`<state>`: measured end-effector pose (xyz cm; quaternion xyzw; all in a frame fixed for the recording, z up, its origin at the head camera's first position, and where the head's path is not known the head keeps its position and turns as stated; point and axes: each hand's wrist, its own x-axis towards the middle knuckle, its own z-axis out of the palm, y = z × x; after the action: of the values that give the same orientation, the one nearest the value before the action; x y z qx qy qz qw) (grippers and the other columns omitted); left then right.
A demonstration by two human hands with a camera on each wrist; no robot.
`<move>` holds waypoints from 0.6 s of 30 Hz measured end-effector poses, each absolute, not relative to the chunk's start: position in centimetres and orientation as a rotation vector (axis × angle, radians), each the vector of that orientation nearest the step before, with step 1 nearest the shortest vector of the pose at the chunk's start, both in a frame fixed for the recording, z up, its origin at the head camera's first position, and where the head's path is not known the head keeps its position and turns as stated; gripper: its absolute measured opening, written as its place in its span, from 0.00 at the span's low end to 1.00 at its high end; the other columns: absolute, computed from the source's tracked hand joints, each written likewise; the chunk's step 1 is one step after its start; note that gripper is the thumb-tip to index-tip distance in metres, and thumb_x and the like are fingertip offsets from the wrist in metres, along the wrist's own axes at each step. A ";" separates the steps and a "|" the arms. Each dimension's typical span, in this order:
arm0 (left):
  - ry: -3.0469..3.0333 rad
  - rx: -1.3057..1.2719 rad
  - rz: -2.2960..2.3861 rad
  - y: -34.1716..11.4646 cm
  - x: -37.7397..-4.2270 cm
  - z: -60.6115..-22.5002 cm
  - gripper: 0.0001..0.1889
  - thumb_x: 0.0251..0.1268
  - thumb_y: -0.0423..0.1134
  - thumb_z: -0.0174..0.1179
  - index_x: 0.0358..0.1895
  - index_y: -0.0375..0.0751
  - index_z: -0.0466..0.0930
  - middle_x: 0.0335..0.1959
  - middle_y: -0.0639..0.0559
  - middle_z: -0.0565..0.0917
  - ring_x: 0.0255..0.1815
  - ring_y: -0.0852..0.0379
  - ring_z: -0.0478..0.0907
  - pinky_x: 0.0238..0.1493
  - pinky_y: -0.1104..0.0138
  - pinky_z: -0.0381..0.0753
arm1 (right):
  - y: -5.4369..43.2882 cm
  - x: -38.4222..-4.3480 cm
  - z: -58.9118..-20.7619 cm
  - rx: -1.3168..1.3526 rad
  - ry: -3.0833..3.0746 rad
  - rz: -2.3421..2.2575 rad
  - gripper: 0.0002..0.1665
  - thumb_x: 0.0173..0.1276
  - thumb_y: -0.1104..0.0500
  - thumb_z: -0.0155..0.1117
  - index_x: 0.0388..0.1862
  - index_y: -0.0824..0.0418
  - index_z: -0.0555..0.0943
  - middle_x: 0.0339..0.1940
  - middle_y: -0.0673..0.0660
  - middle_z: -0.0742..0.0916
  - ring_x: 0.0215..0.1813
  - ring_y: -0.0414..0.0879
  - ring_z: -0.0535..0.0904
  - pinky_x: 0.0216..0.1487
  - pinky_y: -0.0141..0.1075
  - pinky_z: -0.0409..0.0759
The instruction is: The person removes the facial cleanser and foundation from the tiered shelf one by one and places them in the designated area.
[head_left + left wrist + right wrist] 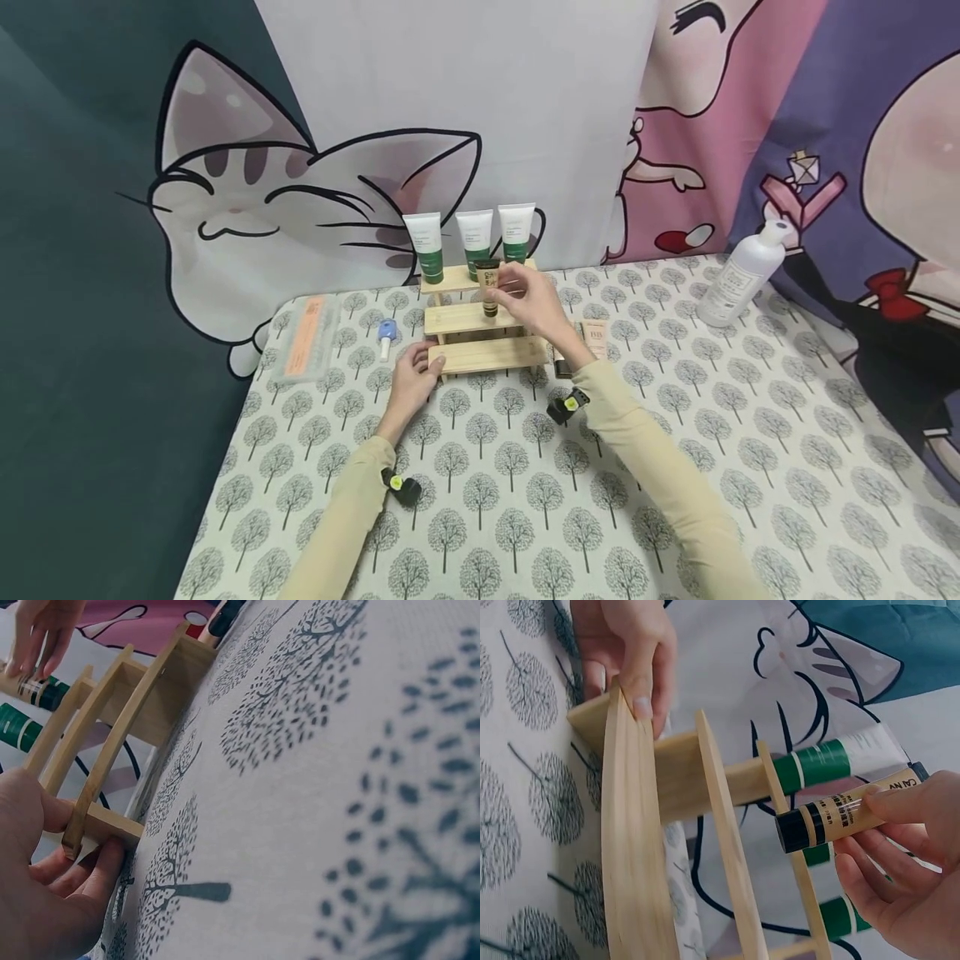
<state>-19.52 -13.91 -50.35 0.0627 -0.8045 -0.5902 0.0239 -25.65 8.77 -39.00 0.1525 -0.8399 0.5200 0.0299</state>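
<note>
My right hand [534, 307] pinches a small tan squeeze tube [847, 814] between thumb and fingers, its black cap pointing down. In the head view that tube overlaps the middle tier of a three-tier wooden stand [487, 357]. With thumb and fingers, my left hand [415, 377] grips the left end of the stand's lowest tier. On the top tier stand three white-and-green squeeze tubes: the left one [425, 242], the middle one [476, 233] and the right one [516, 227]. The held tube partly covers the middle one in the head view.
Left of the stand lie a small blue-and-white bottle [386, 337] and a clear plastic box [324, 350] with an orange strip. A pale pink tube [595, 333] and a black-ended item [562, 368] lie to the right, partly behind my right arm. Farther right is a white pump bottle [738, 279].
</note>
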 end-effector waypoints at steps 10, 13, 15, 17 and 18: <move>-2.498 0.192 -1.821 -14.0 -19.5 -50.6 0.22 0.69 0.34 0.62 0.64 0.33 0.73 0.58 0.35 0.81 0.58 0.42 0.81 0.65 0.56 0.82 | 12.4 -24.7 -38.8 0.400 -2.638 1.558 0.23 0.69 0.56 0.70 0.59 0.64 0.79 0.54 0.64 0.87 0.54 0.58 0.85 0.58 0.48 0.87; -2.499 0.190 -1.825 -14.0 -19.5 -50.6 0.23 0.70 0.34 0.62 0.65 0.33 0.72 0.59 0.35 0.81 0.59 0.42 0.81 0.66 0.56 0.81 | 13.8 -24.3 -38.7 0.369 -2.658 1.553 0.25 0.70 0.55 0.69 0.62 0.64 0.77 0.55 0.65 0.86 0.56 0.59 0.85 0.58 0.49 0.86; -2.503 0.189 -1.822 -14.0 -19.5 -50.5 0.23 0.70 0.34 0.62 0.65 0.33 0.72 0.59 0.35 0.81 0.60 0.42 0.81 0.66 0.56 0.81 | 14.7 -24.1 -38.7 0.349 -2.671 1.544 0.26 0.70 0.54 0.68 0.63 0.64 0.76 0.56 0.65 0.86 0.56 0.59 0.84 0.58 0.50 0.86; -2.505 0.194 -1.820 -13.9 -19.5 -50.5 0.23 0.70 0.34 0.62 0.66 0.34 0.72 0.59 0.35 0.81 0.60 0.42 0.81 0.66 0.56 0.81 | 15.5 -23.9 -38.7 0.335 -2.677 1.530 0.27 0.71 0.53 0.68 0.64 0.64 0.76 0.56 0.65 0.85 0.56 0.60 0.84 0.58 0.50 0.86; -2.507 0.194 -1.816 -13.9 -19.5 -50.4 0.23 0.70 0.34 0.62 0.66 0.34 0.72 0.59 0.35 0.81 0.60 0.42 0.81 0.66 0.56 0.81 | 15.8 -23.9 -38.7 0.334 -2.680 1.521 0.27 0.71 0.53 0.68 0.64 0.64 0.76 0.56 0.65 0.85 0.56 0.60 0.84 0.58 0.51 0.86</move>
<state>-19.49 -13.93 -50.42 0.0627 -0.8081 -0.5854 0.0199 -23.90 15.84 -38.72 0.1076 -0.8644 0.4907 0.0212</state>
